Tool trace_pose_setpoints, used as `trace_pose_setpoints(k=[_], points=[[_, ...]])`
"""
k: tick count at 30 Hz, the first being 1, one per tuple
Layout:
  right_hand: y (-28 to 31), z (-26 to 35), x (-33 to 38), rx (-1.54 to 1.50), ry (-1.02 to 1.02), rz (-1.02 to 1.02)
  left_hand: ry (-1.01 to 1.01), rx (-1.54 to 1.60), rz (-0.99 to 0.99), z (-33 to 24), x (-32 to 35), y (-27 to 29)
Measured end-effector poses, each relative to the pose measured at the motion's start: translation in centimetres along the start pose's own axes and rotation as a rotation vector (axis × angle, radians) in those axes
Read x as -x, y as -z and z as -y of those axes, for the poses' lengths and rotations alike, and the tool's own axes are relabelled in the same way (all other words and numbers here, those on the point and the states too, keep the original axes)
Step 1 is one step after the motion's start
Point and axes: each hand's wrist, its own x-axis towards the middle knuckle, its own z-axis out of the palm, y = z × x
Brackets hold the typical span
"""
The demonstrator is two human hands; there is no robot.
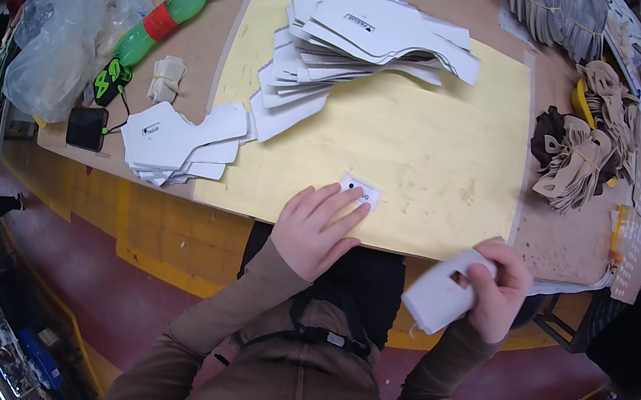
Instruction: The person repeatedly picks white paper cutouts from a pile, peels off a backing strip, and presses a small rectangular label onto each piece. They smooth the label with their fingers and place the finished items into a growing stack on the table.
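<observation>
- From the middle of the yellow sheet, free passage runs 2 to 4 o'clock.
- Fanned white pieces block 10 to 1.
- White stack blocks 9; green bottle, farther out, 10.
- Tan bundles crowd the worktop at 3.
- Left fingers block 6 to 7; right fingers, gripping a white piece, 5.

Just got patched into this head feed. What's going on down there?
A person is at a table with a yellow sheet on it. Their left hand has its fingertips on a small white printed label near the sheet's front edge. The right hand grips a white object with an opening in it by the table's front edge; what it is, I can't tell. Overlapping white cut pieces lie toward the back, and a second pile sits to the left.
</observation>
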Motion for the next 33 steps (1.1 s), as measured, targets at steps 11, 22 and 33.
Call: trace_pose_setpoints(k=[11,22,33], points=[[-6.0,0.6,-1.5,0.366,-0.085,0.402,0.51,1.023,0.148,-1.5,2.7,3.6],[-7.2,-0.3,-3.1,0.552,-0.126,0.217,0.709,1.033,-0.094,1.5,-0.4,2.3],[-8.6,-2.0,-4.7,0.701,-0.051,0.125,0.676,0.783,-0.036,2.4,-3.2,2.0]])
